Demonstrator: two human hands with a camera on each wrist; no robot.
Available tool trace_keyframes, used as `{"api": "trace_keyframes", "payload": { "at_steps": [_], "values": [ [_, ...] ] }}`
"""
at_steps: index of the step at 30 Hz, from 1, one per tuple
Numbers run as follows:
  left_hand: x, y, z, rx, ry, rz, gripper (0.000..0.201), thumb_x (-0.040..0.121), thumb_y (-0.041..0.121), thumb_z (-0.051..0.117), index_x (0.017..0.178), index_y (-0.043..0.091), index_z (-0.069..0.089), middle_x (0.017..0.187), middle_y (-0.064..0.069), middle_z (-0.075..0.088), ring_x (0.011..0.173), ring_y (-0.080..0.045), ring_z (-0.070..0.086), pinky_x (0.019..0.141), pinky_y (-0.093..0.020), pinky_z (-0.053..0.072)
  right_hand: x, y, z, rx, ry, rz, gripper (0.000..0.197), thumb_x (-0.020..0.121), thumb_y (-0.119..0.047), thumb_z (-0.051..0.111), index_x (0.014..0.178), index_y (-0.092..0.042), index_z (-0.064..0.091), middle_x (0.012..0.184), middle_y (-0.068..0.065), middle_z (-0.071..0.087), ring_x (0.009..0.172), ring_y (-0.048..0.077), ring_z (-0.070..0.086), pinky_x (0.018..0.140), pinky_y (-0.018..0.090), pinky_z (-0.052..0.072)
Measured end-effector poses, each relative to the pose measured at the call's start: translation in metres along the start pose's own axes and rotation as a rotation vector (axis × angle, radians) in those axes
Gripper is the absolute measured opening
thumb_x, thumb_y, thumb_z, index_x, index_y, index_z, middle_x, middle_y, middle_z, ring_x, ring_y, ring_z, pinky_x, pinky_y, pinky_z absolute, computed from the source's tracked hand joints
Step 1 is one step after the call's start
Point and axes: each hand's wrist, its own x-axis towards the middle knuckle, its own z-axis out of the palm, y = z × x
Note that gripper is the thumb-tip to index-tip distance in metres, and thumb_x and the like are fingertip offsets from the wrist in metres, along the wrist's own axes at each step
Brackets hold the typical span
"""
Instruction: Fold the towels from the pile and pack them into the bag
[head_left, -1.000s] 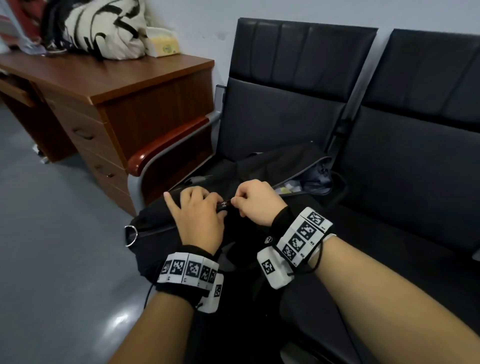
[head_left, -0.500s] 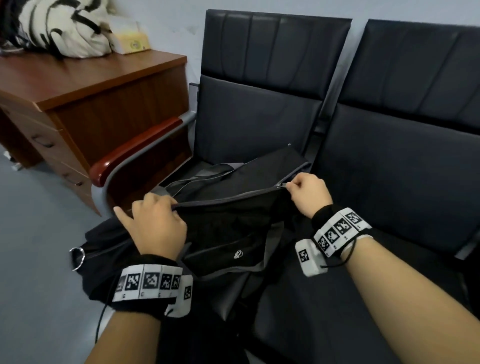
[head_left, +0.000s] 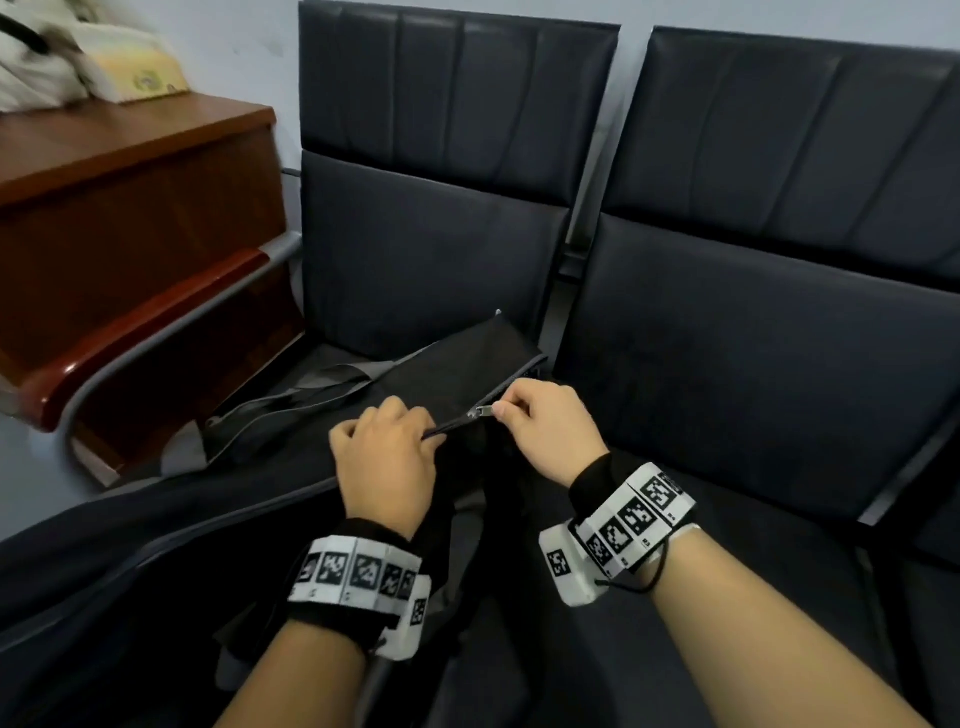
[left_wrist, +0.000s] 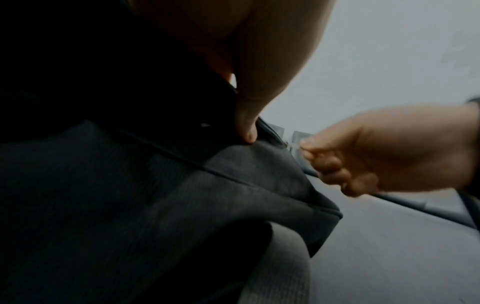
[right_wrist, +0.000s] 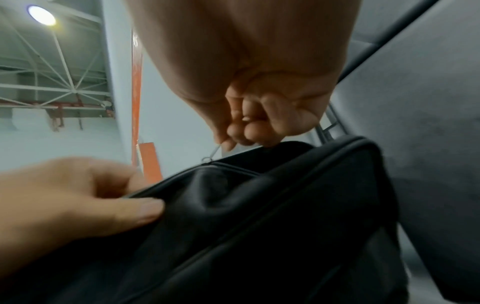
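Observation:
A black bag (head_left: 441, 374) lies on the seat of the left chair, and its zip runs closed between my hands. My left hand (head_left: 415, 434) grips the bag's fabric right at the zip line; in the left wrist view its thumb (left_wrist: 246, 131) presses on the dark cloth (left_wrist: 182, 205). My right hand (head_left: 501, 410) pinches the small metal zip pull (head_left: 480, 412), a hand's width to the right of the left hand. The right wrist view shows the pull (right_wrist: 211, 154) held between fingertips (right_wrist: 233, 131) above the bag (right_wrist: 285, 205). No towel shows.
A wooden desk (head_left: 130, 156) stands at the left, with a tissue box (head_left: 140, 78) and a white patterned bag (head_left: 31, 78) on top. The chair's red-brown armrest (head_left: 140, 332) lies between desk and bag. A second dark seat (head_left: 753, 415) is to the right.
My right hand drew the zip pull rightward along the bag, closing the opening. My left hand then slid right along the zip, close to the right hand. The view has swung right.

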Motion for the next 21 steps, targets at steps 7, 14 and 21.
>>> {"api": "trace_keyframes", "payload": {
  "at_steps": [7, 14, 21],
  "values": [
    [0.001, -0.026, -0.012, -0.149, 0.170, -0.065, 0.013, 0.085, 0.023, 0.076, 0.079, 0.017, 0.066, 0.081, 0.001, 0.058, 0.082, -0.028, 0.059, 0.076, -0.043, 0.039, 0.047, 0.067, -0.014, 0.137, 0.182, 0.244, 0.026, 0.091, -0.033, 0.061, 0.067, -0.023, 0.059, 0.067, -0.007, 0.061, 0.075, 0.020, 0.060, 0.063, 0.027, 0.043],
    [-0.004, -0.034, -0.016, -0.275, 0.206, -0.078, 0.016, 0.088, 0.021, 0.073, 0.077, 0.011, 0.067, 0.082, -0.002, 0.061, 0.083, -0.031, 0.059, 0.076, -0.050, 0.047, 0.062, 0.094, 0.005, 0.199, 0.194, 0.335, 0.027, 0.089, -0.029, 0.066, 0.063, -0.020, 0.062, 0.061, -0.010, 0.059, 0.066, 0.009, 0.055, 0.061, 0.023, 0.035],
    [-0.008, -0.033, -0.022, -0.357, 0.197, -0.150, 0.016, 0.088, 0.016, 0.073, 0.077, 0.014, 0.062, 0.080, 0.003, 0.056, 0.083, -0.029, 0.058, 0.080, -0.054, 0.048, 0.050, 0.099, 0.024, 0.239, 0.153, 0.413, 0.029, 0.091, -0.027, 0.059, 0.063, -0.019, 0.061, 0.068, -0.005, 0.065, 0.067, 0.013, 0.061, 0.056, 0.019, 0.041]
  ]
}}
